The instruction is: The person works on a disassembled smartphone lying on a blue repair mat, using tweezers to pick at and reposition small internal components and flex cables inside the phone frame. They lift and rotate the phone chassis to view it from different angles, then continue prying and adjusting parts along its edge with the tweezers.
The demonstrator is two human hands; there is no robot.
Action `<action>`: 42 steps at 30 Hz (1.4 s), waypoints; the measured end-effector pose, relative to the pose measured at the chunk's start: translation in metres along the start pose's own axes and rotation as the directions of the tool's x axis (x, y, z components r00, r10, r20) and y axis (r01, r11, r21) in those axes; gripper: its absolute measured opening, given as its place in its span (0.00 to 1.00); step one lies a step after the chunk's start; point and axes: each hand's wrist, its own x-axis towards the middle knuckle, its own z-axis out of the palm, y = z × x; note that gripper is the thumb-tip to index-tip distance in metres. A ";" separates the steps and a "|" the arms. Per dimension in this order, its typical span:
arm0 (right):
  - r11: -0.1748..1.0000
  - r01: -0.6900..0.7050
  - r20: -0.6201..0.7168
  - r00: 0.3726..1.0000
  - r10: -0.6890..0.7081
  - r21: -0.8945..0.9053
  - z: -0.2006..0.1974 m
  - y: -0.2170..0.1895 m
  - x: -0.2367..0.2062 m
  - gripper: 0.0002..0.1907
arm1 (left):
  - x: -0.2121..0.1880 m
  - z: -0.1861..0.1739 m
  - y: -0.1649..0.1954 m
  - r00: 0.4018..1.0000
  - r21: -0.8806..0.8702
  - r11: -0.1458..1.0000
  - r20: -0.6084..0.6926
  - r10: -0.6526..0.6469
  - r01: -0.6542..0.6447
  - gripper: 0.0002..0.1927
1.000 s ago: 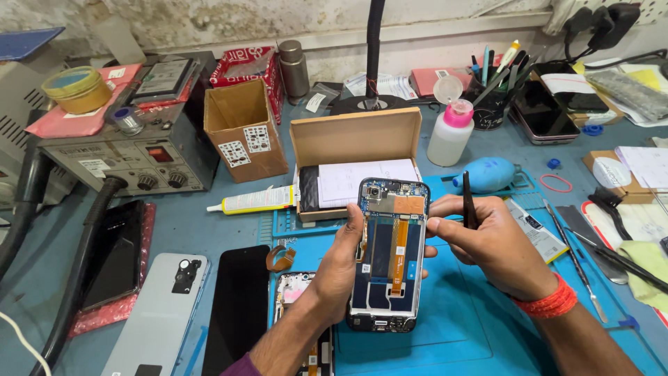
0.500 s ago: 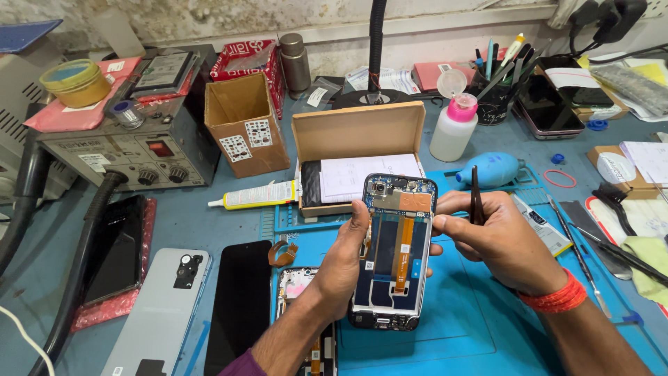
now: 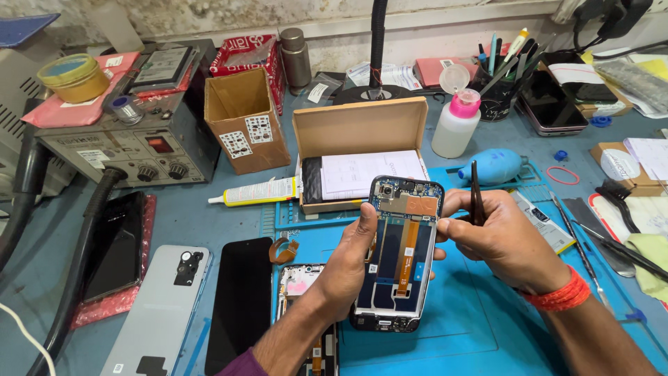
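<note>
My left hand (image 3: 350, 263) grips an opened phone (image 3: 396, 254) upright above the blue mat (image 3: 480, 327). Its back cover is off, showing a blue circuit board at the top, an orange flex cable down the middle and a dark empty bay. My right hand (image 3: 502, 240) touches the phone's upper right edge with its fingertips. A pair of dark tweezers (image 3: 476, 202) is pinched in that hand, pointing up. A red band circles the right wrist.
An open cardboard box (image 3: 358, 150) with a battery and paper lies behind the phone. A glue tube (image 3: 256, 191), a small brown box (image 3: 245, 118), a rework station (image 3: 132, 150), a white bottle (image 3: 456, 125), a blue blower (image 3: 495, 166), a black screen panel (image 3: 242, 303) and a grey phone back (image 3: 158, 313) surround the mat.
The phone and both hands have shifted slightly right and up. The right fingers have closed in on the phone's upper right edge.
</note>
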 end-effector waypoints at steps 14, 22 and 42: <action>0.998 -0.066 -0.044 0.997 0.066 -0.005 0.013 -0.009 -0.002 0.09 | 0.004 -0.006 -0.006 0.997 -0.134 0.990 -0.054 -0.051 0.043 0.48; 0.998 -0.065 -0.033 0.997 0.066 0.017 0.012 -0.006 -0.002 0.09 | 0.002 -0.003 -0.002 0.998 -0.084 0.996 -0.061 -0.013 0.008 0.47; 0.996 -0.070 -0.032 0.997 0.072 0.049 0.021 -0.011 -0.004 0.11 | 0.003 -0.005 -0.003 0.997 -0.121 0.992 -0.073 0.008 -0.017 0.46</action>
